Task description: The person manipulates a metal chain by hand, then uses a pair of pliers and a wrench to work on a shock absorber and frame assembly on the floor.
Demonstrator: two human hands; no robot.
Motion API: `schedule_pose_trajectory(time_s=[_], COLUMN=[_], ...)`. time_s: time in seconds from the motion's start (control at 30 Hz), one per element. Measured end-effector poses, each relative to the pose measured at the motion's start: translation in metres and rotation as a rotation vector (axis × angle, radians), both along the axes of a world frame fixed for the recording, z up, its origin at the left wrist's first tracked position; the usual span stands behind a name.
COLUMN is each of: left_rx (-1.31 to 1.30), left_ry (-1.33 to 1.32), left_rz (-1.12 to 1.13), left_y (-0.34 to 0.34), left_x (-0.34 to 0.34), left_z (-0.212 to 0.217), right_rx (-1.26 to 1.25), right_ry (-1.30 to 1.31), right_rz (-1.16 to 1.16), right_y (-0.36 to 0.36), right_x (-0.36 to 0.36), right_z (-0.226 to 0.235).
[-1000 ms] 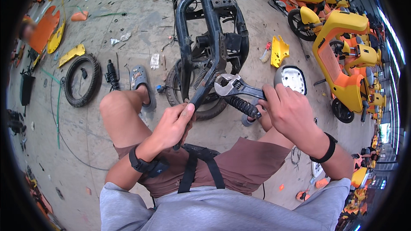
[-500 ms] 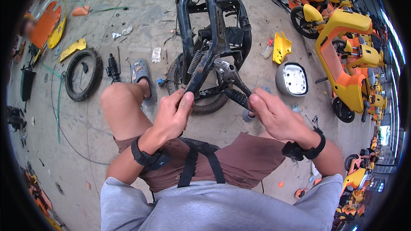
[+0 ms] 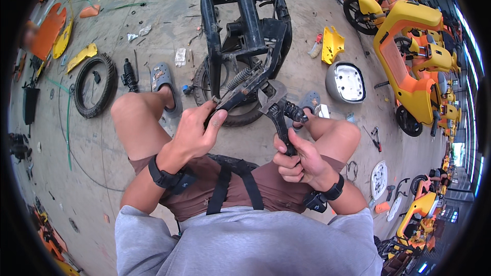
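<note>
Right hand (image 3: 299,161) is wrapped tight round the handle of the adjustable wrench (image 3: 276,115), held low near the lap, head pointing up and away. Wrench head sits just above the right hand, against the lower end of the black frame bar (image 3: 240,94). I can't tell whether it's actually seated on a nut; the contact spot is too small and dark.

Left hand (image 3: 197,133) pinches the near end of that same bar, thumb and fingers closed on it, just left of the wrench head. The black scooter frame (image 3: 245,25) stands beyond both hands, with the coil spring (image 3: 240,77) right above the left fingertips and the wheel (image 3: 232,110) behind.

Risks as I read them:
- If the wrench is only half on, a hard pull could slip it. The right knuckles would then go toward the frame or the small black spring part (image 3: 295,112) just right of the wrench head.
- Left fingers are very near the wrench head, so a slip could pinch them.
- The frame looks propped on the wheel only, and torque could rock or tip it toward the knees.
- Feet in open sandals (image 3: 163,79) sit beside the frame, exposed if anything drops.
</note>
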State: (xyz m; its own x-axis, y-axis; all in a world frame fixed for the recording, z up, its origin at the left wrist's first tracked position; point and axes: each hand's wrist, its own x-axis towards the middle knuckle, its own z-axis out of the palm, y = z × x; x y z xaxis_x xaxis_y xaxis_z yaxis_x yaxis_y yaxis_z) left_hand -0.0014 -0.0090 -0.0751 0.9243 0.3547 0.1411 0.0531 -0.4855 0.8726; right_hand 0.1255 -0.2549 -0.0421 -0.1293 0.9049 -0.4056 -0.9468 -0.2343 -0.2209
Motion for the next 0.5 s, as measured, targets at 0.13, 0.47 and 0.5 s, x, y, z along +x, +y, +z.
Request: schedule_pose_trajectory(time_s=[0.13,0.47,0.5], left_rx=[0.028,-0.511,-0.722], left_ry=[-0.023,0.047,0.071], left_rz=[-0.024,-0.041,-0.102], left_y=[-0.001,0.008,0.008], left_x=[0.004,0.004,0.004], left_z=[0.003,0.004,0.012], right_rx=[0.14,-0.151,-0.263], right_ry=[0.146,-0.699,-1.082], right_rz=[-0.06,-0.059,-0.059], right_y=[-0.006,-0.021,-0.022], right_x=[-0.007,0.003,0.003], right_z=[-0.017,0.038,0.042])
